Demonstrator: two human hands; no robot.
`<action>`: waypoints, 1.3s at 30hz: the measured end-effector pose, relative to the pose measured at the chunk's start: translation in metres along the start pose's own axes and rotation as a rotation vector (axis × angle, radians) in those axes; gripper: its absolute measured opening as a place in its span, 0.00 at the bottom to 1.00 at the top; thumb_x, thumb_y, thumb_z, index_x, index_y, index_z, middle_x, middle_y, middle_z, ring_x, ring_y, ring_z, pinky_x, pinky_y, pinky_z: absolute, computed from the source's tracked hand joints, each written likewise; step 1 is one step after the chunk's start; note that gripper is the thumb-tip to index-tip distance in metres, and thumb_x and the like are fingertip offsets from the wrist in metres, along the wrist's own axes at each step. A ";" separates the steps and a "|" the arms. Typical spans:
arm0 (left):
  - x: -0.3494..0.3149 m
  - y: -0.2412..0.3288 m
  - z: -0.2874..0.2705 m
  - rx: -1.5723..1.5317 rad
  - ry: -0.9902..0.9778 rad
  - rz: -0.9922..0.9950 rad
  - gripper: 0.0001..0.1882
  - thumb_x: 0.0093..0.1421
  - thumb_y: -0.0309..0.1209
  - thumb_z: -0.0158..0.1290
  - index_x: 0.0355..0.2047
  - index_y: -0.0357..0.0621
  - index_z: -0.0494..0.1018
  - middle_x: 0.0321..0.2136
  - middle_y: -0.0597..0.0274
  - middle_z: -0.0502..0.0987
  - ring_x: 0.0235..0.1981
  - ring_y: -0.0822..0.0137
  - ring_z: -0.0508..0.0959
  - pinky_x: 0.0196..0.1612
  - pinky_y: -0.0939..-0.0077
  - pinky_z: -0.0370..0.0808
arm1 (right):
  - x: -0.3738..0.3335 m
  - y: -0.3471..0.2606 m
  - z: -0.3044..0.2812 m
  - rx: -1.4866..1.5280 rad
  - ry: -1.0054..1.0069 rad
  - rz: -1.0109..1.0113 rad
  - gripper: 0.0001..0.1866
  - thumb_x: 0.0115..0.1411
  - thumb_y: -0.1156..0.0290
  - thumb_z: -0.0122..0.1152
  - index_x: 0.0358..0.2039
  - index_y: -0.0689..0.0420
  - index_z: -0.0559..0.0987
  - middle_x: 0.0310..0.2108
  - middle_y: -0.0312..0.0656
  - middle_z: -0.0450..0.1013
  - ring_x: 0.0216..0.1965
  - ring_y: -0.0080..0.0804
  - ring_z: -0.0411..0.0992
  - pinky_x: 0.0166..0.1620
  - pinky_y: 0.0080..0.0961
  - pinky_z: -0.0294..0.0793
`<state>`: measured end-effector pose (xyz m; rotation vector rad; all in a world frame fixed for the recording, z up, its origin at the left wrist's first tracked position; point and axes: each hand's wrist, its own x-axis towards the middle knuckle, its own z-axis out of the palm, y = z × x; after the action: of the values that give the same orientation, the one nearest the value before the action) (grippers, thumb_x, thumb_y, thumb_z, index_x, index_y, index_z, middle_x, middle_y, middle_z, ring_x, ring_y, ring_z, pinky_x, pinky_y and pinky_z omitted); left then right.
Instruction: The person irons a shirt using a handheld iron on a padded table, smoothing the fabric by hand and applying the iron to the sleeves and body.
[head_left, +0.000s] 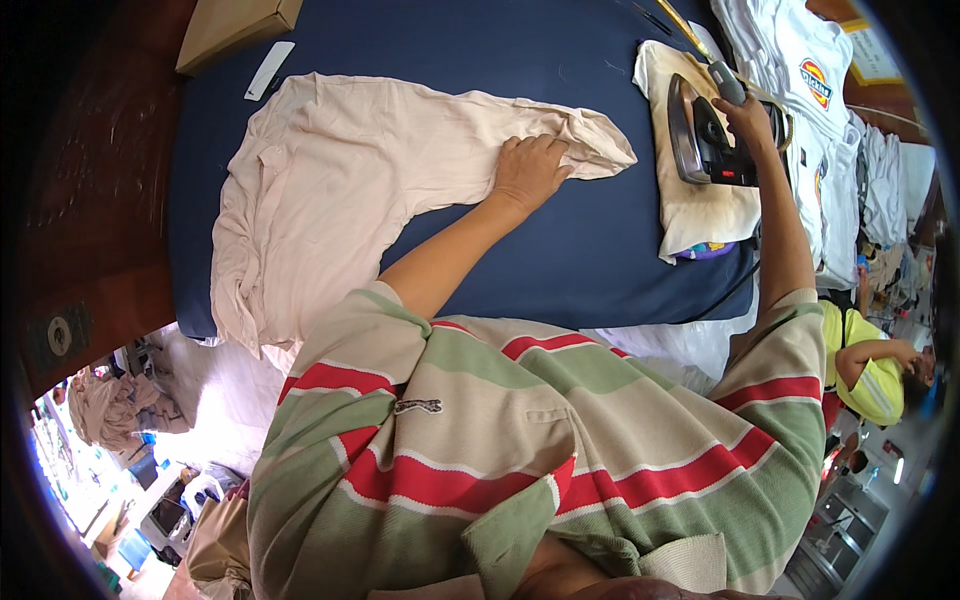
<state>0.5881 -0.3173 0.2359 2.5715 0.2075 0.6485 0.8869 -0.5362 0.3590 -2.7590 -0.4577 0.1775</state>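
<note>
A pale beige garment [310,180], which looks like a long-sleeved shirt, lies wrinkled across the dark blue padded table. My left hand [532,170] rests on its sleeve near the narrow end, fingers curled into the cloth. To the right, my right hand [748,122] is closed at the grey handle of a clothes iron [712,140]. Under the iron is a folded cream cloth pad [700,215] with brownish scorch marks. The iron's soleplate edge faces left, and a cable runs from it.
The blue table [590,250] has a cardboard box [235,30] and a white strip [269,70] at its far left. White printed shirts [800,60] are piled along the right edge. A person in a yellow shirt [868,365] is farther right. Piled clothes [115,410] lie at lower left.
</note>
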 end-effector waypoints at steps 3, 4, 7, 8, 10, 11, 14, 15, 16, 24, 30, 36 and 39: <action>0.001 0.002 0.005 0.102 -0.058 0.057 0.07 0.55 0.38 0.52 0.30 0.51 0.73 0.26 0.67 0.75 0.32 0.66 0.75 0.41 0.66 0.63 | 0.004 0.006 -0.001 -0.023 -0.017 0.003 0.33 0.46 0.49 0.66 0.41 0.66 0.72 0.20 0.39 0.70 0.18 0.26 0.70 0.25 0.24 0.70; 0.001 0.003 0.006 0.145 -0.104 0.081 0.07 0.55 0.38 0.52 0.30 0.52 0.73 0.26 0.67 0.74 0.32 0.66 0.75 0.41 0.65 0.63 | 0.005 0.008 -0.001 -0.009 -0.018 0.000 0.33 0.45 0.49 0.66 0.40 0.66 0.73 0.21 0.42 0.72 0.20 0.28 0.72 0.27 0.25 0.70; 0.001 0.010 0.012 0.073 -0.060 -0.040 0.06 0.52 0.35 0.53 0.30 0.51 0.74 0.26 0.67 0.74 0.32 0.65 0.75 0.41 0.66 0.63 | 0.001 0.000 -0.002 0.032 -0.030 -0.015 0.34 0.43 0.48 0.65 0.40 0.67 0.74 0.23 0.48 0.74 0.22 0.34 0.74 0.31 0.28 0.72; 0.002 0.013 0.010 0.023 -0.063 -0.100 0.06 0.51 0.34 0.53 0.29 0.50 0.74 0.26 0.67 0.74 0.32 0.65 0.75 0.41 0.66 0.63 | 0.000 -0.001 -0.001 0.044 -0.038 -0.013 0.34 0.43 0.49 0.65 0.40 0.67 0.74 0.23 0.48 0.74 0.22 0.33 0.74 0.31 0.28 0.71; 0.005 0.018 0.006 -0.077 -0.066 -0.221 0.05 0.50 0.33 0.53 0.28 0.49 0.74 0.26 0.68 0.74 0.32 0.65 0.75 0.42 0.66 0.63 | 0.001 0.001 -0.003 0.058 -0.044 -0.013 0.33 0.43 0.50 0.66 0.40 0.66 0.74 0.25 0.48 0.75 0.23 0.33 0.74 0.32 0.28 0.71; 0.006 0.022 0.002 -0.104 -0.006 -0.199 0.05 0.50 0.32 0.52 0.28 0.49 0.74 0.26 0.67 0.75 0.31 0.64 0.75 0.41 0.66 0.63 | 0.002 0.001 -0.003 0.065 -0.045 -0.015 0.32 0.43 0.51 0.66 0.40 0.66 0.74 0.26 0.48 0.75 0.23 0.33 0.74 0.32 0.28 0.71; 0.002 0.038 -0.014 -0.189 0.104 -0.109 0.06 0.49 0.31 0.52 0.29 0.47 0.74 0.28 0.65 0.76 0.29 0.63 0.75 0.39 0.67 0.65 | -0.001 0.001 -0.004 0.108 -0.070 -0.011 0.31 0.44 0.52 0.66 0.40 0.66 0.74 0.28 0.48 0.75 0.23 0.32 0.74 0.33 0.28 0.71; -0.004 0.048 -0.021 -0.221 0.092 -0.066 0.07 0.48 0.31 0.52 0.29 0.47 0.74 0.29 0.64 0.77 0.29 0.63 0.75 0.38 0.67 0.66 | -0.002 0.001 -0.005 0.124 -0.082 -0.009 0.31 0.45 0.52 0.66 0.40 0.66 0.74 0.29 0.48 0.75 0.23 0.32 0.74 0.33 0.28 0.71; -0.009 0.054 -0.026 -0.254 0.080 -0.023 0.07 0.48 0.31 0.52 0.29 0.47 0.74 0.29 0.62 0.77 0.28 0.62 0.75 0.37 0.66 0.66 | -0.002 0.002 -0.005 0.131 -0.098 -0.025 0.30 0.45 0.52 0.65 0.40 0.65 0.74 0.27 0.46 0.74 0.24 0.30 0.74 0.33 0.28 0.71; -0.017 0.031 -0.040 -0.056 0.106 -0.201 0.13 0.51 0.33 0.50 0.39 0.46 0.72 0.32 0.59 0.75 0.37 0.59 0.75 0.41 0.64 0.68 | -0.005 -0.005 -0.008 0.383 -0.216 0.008 0.21 0.48 0.58 0.65 0.35 0.60 0.71 0.21 0.37 0.69 0.19 0.25 0.69 0.25 0.22 0.68; -0.028 0.032 -0.022 -0.063 -0.079 0.070 0.19 0.55 0.36 0.47 0.48 0.49 0.70 0.49 0.63 0.71 0.50 0.65 0.71 0.51 0.56 0.61 | -0.010 -0.010 -0.013 0.403 -0.215 -0.002 0.18 0.48 0.66 0.62 0.37 0.59 0.69 0.22 0.35 0.67 0.19 0.22 0.67 0.23 0.20 0.67; 0.006 -0.104 -0.085 0.170 -0.079 -0.062 0.24 0.55 0.33 0.48 0.54 0.51 0.65 0.53 0.63 0.67 0.55 0.64 0.66 0.55 0.53 0.58 | -0.116 -0.066 -0.027 0.118 -0.065 -0.467 0.27 0.42 0.71 0.61 0.46 0.62 0.69 0.29 0.43 0.73 0.28 0.34 0.72 0.34 0.28 0.71; 0.030 -0.140 -0.097 0.264 -0.263 -0.044 0.26 0.51 0.36 0.50 0.53 0.50 0.66 0.53 0.61 0.67 0.56 0.62 0.64 0.55 0.53 0.57 | -0.180 -0.118 -0.015 0.107 -0.236 -0.588 0.28 0.41 0.73 0.62 0.47 0.61 0.69 0.31 0.47 0.74 0.34 0.41 0.73 0.40 0.32 0.71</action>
<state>0.5637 -0.1474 0.2559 2.8620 0.2764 0.2757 0.6857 -0.4957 0.4261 -2.3856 -1.2494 0.3651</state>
